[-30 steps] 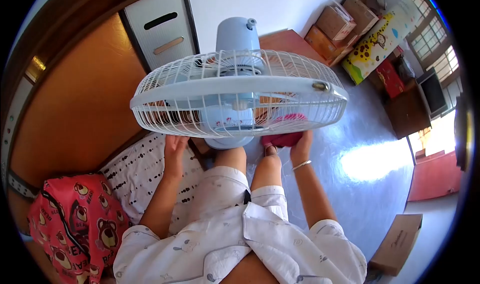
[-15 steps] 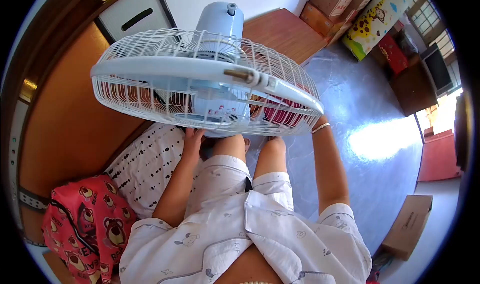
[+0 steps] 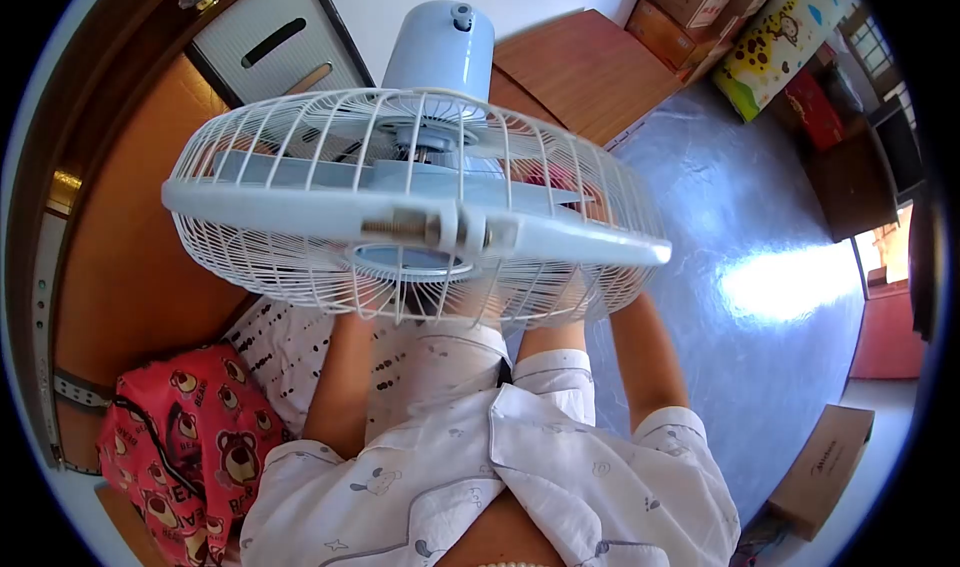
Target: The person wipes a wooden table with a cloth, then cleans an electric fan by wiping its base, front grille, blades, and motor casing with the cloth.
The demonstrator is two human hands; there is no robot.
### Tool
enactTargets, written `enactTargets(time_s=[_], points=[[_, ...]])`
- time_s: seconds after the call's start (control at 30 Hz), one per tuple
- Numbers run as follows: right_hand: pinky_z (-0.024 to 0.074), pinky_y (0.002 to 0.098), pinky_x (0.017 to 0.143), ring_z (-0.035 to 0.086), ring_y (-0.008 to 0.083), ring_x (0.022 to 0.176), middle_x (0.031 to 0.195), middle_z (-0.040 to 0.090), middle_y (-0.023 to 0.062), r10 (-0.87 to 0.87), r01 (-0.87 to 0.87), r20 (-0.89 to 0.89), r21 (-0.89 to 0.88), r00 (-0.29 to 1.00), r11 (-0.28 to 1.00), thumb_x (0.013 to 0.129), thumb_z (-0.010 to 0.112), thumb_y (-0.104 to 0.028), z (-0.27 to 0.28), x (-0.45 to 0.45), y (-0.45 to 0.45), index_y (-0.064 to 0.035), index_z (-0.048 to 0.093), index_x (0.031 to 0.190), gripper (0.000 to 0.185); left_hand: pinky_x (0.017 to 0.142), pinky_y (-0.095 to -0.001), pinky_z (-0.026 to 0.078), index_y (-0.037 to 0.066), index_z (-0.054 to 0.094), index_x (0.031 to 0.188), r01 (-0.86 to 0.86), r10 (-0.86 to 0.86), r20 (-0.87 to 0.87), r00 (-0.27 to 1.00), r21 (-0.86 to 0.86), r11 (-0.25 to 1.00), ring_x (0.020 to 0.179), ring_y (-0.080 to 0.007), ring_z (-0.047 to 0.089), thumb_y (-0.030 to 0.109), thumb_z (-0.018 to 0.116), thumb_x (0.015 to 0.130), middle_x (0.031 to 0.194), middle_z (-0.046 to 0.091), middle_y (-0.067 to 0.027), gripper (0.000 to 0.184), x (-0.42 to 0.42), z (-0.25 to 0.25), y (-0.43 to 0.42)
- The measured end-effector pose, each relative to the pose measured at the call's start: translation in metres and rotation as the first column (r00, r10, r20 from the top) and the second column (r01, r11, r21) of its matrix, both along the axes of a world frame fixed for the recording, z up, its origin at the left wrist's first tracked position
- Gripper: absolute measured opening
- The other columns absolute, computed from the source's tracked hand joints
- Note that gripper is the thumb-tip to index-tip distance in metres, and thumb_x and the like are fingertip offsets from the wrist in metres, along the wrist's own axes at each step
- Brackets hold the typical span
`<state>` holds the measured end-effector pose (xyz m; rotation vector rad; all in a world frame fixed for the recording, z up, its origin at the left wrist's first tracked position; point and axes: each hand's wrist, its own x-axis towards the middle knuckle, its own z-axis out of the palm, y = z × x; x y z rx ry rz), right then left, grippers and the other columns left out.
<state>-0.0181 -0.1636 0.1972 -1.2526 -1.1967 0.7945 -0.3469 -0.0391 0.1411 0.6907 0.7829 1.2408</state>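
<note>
A pale blue-white electric fan (image 3: 417, 212) fills the middle of the view, its wire cage edge-on towards me and its motor housing (image 3: 440, 52) at the far side. A metal screw (image 3: 400, 228) crosses the clamp on the cage's rim. Inside the wires, the blades show. My left hand (image 3: 368, 295) is mostly behind the near left part of the cage, its fingers blurred and covered. On the other side, my right hand (image 3: 628, 302) goes behind the cage's right edge. Its fingers are hidden, so neither grip can be made out.
A red bear-print bag (image 3: 190, 447) and dotted white cloth (image 3: 285, 352) lie at left beside an orange-brown panel (image 3: 140, 267). Beyond the fan is a wooden surface (image 3: 590, 67), with cardboard boxes (image 3: 680, 27) behind. Shiny grey floor (image 3: 690, 187) and a carton (image 3: 822, 467) are at right.
The fan's cage has tilted and come nearer, its rim lower in view. Both hands have gone further behind the wires. The clamp screw now faces me more fully.
</note>
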Motion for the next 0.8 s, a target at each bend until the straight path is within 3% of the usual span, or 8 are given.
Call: enactTargets(time_s=[0.17,0.23,0.4,0.53,0.57,0.63,0.73,0.8], points=[[0.0521,0.0266,0.084,0.063,0.0109,0.097,0.109,0.067,0.0054,-0.03,0.028,-0.258,-0.013,0.966,1.0,0.096,0.059,-0.014,0.06,0.017,-0.018,0.0008,0.061,0.118,0.026,0.113,-0.0431,0.031,0.014,0.025,0.152,-0.134,0.134,0.271,0.953,-0.019,0.991,0.135,-0.0235,0.037,0.033,0.047,0.101,0.151,0.034,-0.0079,0.059,-0.028,0.059,0.003],[0.053,0.0258,0.083,0.064,0.0114,0.096,0.109,0.067,0.0066,-0.111,0.109,-0.437,-0.029,0.892,0.994,0.097,0.058,-0.013,0.095,0.01,-0.026,0.0004,0.061,0.118,0.025,0.113,-0.0451,0.03,0.017,0.025,0.152,-0.107,0.084,0.116,0.99,0.208,0.972,0.137,-0.0222,0.034,0.036,0.039,0.103,0.15,0.034,-0.0053,0.055,-0.028,0.049,0.014],[0.0542,0.029,0.086,0.066,0.0151,0.097,0.109,0.067,0.0076,-0.128,0.273,-0.468,0.258,0.875,0.927,0.098,0.057,-0.013,0.132,-0.015,-0.037,-0.001,0.059,0.119,0.025,0.115,-0.0476,0.023,0.018,0.021,0.153,-0.047,0.031,0.071,0.997,0.233,0.971,0.142,-0.0203,0.027,0.036,0.042,0.103,0.154,0.028,-0.0036,0.057,-0.018,0.049,0.007],[0.0527,0.0272,0.086,0.063,0.0132,0.099,0.112,0.064,0.0065,-0.261,0.378,-0.465,0.18,0.846,0.908,0.101,0.049,-0.021,0.058,-0.024,-0.03,-0.004,0.055,0.125,0.029,0.115,-0.0475,0.023,0.017,0.024,0.151,-0.082,0.078,0.028,0.997,0.188,0.979,0.142,-0.0215,0.028,0.038,0.043,0.103,0.153,0.03,-0.0036,0.056,-0.023,0.043,0.016],[0.0529,0.0289,0.087,0.063,0.0154,0.1,0.114,0.064,0.0069,-0.274,0.441,-0.714,0.053,0.644,0.896,0.1,0.052,-0.023,0.044,-0.034,-0.029,-0.0044,0.055,0.125,0.031,0.114,-0.0471,0.024,0.017,0.026,0.15,-0.115,0.118,-0.011,0.993,0.172,0.978,0.141,-0.022,0.028,0.039,0.044,0.103,0.152,0.032,-0.0038,0.055,-0.019,0.05,0.013],[0.0527,0.0351,0.09,0.063,0.0203,0.102,0.116,0.063,0.0075,-0.231,0.444,-0.833,0.019,0.503,0.896,0.098,0.054,-0.027,-0.012,-0.042,-0.027,-0.0043,0.057,0.122,0.034,0.113,-0.0466,0.025,0.016,0.027,0.149,-0.136,0.141,-0.02,0.99,0.168,0.976,0.14,-0.0218,0.029,0.039,0.044,0.103,0.151,0.032,-0.0039,0.054,-0.019,0.054,0.017],[0.0522,0.0351,0.086,0.063,0.0213,0.097,0.107,0.066,0.0082,-0.294,0.341,-0.879,-0.164,0.376,0.926,0.096,0.056,-0.022,-0.1,-0.039,-0.016,-0.0037,0.06,0.113,0.026,0.111,-0.0454,0.029,0.015,0.03,0.146,-0.159,0.162,-0.005,0.987,0.163,0.974,0.139,-0.0217,0.032,0.038,0.049,0.101,0.148,0.035,-0.0045,0.054,-0.023,0.054,0.013],[0.0518,0.0337,0.085,0.063,0.0205,0.096,0.105,0.066,0.0091,-0.409,0.354,-0.837,-0.281,0.365,0.892,0.094,0.057,-0.021,-0.086,-0.082,-0.02,-0.0019,0.061,0.108,0.024,0.111,-0.0445,0.03,0.014,0.031,0.145,-0.098,0.114,-0.06,0.992,0.229,0.969,0.136,-0.0221,0.035,0.038,0.058,0.096,0.145,0.037,-0.0045,0.06,-0.028,0.05,0.013]])
